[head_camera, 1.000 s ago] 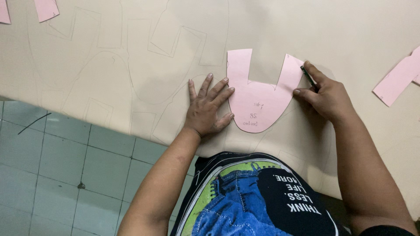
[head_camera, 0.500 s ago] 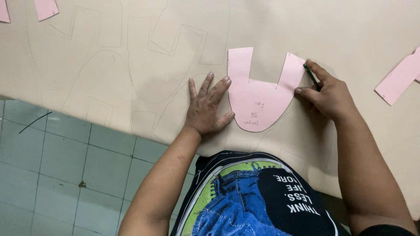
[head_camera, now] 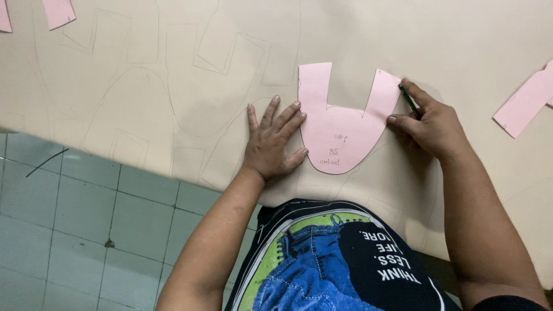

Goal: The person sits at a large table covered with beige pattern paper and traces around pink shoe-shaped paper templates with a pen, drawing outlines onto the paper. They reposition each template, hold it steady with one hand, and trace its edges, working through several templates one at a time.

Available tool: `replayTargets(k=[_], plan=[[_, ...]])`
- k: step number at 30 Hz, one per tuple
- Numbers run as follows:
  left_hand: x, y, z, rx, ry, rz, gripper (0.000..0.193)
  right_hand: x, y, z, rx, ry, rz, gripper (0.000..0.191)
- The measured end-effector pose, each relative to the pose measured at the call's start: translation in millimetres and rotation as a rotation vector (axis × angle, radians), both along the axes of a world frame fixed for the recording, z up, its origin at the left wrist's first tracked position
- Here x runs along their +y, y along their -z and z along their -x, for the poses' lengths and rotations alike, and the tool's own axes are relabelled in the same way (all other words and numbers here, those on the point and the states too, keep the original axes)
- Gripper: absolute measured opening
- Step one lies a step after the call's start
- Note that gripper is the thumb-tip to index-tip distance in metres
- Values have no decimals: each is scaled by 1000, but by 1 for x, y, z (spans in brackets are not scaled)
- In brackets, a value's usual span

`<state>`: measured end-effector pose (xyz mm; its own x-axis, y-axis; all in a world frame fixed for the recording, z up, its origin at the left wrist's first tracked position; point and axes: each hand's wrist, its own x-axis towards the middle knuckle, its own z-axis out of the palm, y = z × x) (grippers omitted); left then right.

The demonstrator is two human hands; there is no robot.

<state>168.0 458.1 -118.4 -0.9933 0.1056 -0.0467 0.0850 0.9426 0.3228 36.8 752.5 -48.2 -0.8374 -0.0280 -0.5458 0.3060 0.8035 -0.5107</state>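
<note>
Two hands are on the work. My left hand (head_camera: 271, 144) lies flat, fingers (head_camera: 283, 116) spread apart, on the big tan sheet (head_camera: 173, 86) that covers the table, its fingertips touching the left edge of the pink U-shaped pattern piece (head_camera: 340, 129) to pin it. My right hand (head_camera: 432, 124) has its fingers closed round a dark pen (head_camera: 408, 97), the tip at the outer edge of the pattern's right prong, near its top.

Since a second ago the pattern has hardly shifted under my left hand, and my right hand has crept only a little along that right prong; the pen tip sits about where it did. So the outline along this side reads as underway rather than finished, and the steady pattern suggests the traced line should match.

Fainter pencilled outlines already cover the sheet. More pink pieces lie well apart: a strip (head_camera: 527, 101) at the far right, two scraps (head_camera: 57, 11) at top left. Green floor tiles (head_camera: 69, 219) show below the sheet's edge.
</note>
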Motion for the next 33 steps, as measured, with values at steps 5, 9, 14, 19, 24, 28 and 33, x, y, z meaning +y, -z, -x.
replayTargets(k=[5,9,14,19,24,28,33], plan=[[0,0,-1,29,11,5,78,1,2,0,17,-16,-15,85],[-1,1,1,19,8,0,78,3,5,3,3,-21,-19,86],[-1,1,1,26,3,-13,77,6,10,4,26,-38,8,86],[0,3,0,25,-1,4,75,4,8,3,55,-47,14,87],[3,4,1,22,-16,37,72,-4,-4,2,-34,59,53,78],[1,3,0,26,-13,40,71,-8,-10,0,-67,116,99,80],[2,1,0,27,-4,39,70,-8,-10,0,-43,103,121,81]])
